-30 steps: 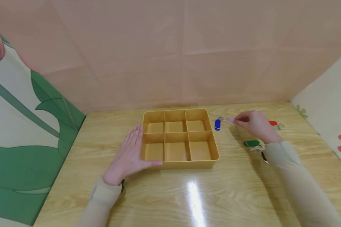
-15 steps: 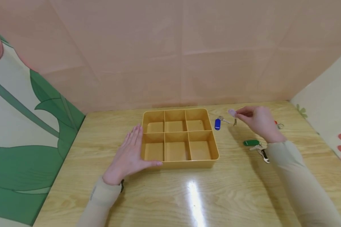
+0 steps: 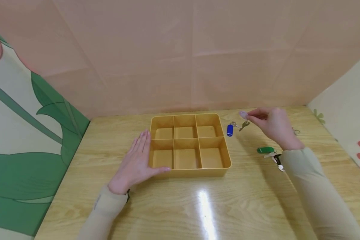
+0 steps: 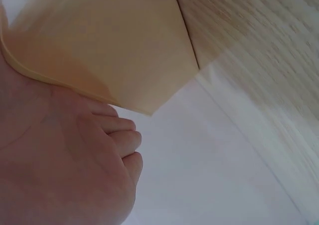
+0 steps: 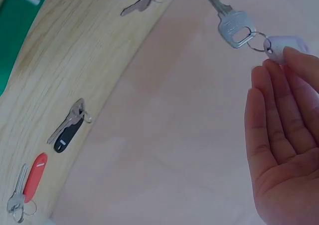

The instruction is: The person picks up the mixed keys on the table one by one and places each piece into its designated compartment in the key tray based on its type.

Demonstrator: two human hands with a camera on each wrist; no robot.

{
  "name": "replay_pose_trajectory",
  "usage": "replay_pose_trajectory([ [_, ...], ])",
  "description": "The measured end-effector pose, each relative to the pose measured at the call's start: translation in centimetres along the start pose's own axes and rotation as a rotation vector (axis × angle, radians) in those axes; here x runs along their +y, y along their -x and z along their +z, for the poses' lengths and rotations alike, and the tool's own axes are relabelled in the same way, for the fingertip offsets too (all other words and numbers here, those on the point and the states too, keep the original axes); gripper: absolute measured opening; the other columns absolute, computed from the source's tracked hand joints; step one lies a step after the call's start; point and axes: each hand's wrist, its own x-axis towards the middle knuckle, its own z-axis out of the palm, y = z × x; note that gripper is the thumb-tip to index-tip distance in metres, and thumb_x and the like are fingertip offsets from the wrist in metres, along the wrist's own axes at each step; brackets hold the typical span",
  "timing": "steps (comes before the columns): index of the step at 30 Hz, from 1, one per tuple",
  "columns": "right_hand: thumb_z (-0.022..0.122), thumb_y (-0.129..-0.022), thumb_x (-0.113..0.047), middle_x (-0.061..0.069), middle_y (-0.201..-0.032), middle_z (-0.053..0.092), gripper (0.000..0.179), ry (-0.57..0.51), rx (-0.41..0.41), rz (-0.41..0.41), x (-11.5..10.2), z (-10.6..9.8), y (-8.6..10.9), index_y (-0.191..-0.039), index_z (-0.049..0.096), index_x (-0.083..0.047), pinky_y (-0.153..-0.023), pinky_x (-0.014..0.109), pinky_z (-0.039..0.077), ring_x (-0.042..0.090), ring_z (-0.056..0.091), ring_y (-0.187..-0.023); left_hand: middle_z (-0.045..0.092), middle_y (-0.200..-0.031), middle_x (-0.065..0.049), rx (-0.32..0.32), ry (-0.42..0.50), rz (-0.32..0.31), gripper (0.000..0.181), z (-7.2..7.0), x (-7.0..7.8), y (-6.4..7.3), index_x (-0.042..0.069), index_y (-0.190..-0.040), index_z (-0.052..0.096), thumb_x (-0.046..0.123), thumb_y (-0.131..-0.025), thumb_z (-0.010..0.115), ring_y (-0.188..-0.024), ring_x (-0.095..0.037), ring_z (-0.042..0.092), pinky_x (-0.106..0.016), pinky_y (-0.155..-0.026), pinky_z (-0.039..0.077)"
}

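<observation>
A tan plastic organizer box [image 3: 186,173] with several compartments sits on the wooden table. My left hand [image 3: 135,165] lies along its left side, fingers straight, thumb across the front rim. In the left wrist view, the palm is against the box wall [image 4: 114,40]. My right hand [image 3: 273,128], right of the box, pinches a pale lilac key tag [image 3: 243,115] between thumb and fingers. A key [image 3: 244,125] hangs from the tag by a ring [image 5: 256,41]. Below the hanging key lies a blue key tag [image 3: 229,130] with its key, close to the box.
A green key tag [image 3: 265,150] lies under the right forearm, beside a black key tag [image 3: 277,158]. The right wrist view also shows a red key tag [image 5: 35,177] with a key. A pink fabric backdrop [image 3: 192,60] rises behind the table [image 3: 168,206].
My right hand has lifted the lilac key tag up from near the table, and its key now dangles. The left hand and the box stay about where they were.
</observation>
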Motion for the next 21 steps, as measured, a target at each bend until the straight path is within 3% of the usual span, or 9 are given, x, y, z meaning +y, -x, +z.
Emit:
replay_pose_trajectory([
  [13,0.078,-0.093,-0.031,0.005,-0.092,0.077,0.021,-0.014,0.042,-0.063,-1.5,0.0,-0.2,-0.099,0.082,-0.012,-0.061,0.009,0.045,0.018,0.07,-0.077,-0.007,-0.168,-0.017,-0.018,-0.014,0.006,0.135,-0.1,0.1,0.2,-0.003,-0.16,0.0,0.094,-0.077,0.042,-0.154,-0.029,-0.003,-0.041,-0.124,0.0],
  [21,0.078,-0.092,-0.033,0.0,-0.095,0.078,0.02,-0.038,0.062,-0.077,-2.4,-0.4,-0.3,-0.1,0.083,-0.015,-0.066,0.011,0.046,0.014,0.069,-0.083,-0.002,-0.168,-0.018,-0.031,-0.016,0.004,0.137,0.0,1.2,0.4,-0.003,-0.161,0.002,0.097,-0.075,0.04,-0.154,-0.029,-0.002,-0.04,-0.124,0.001],
])
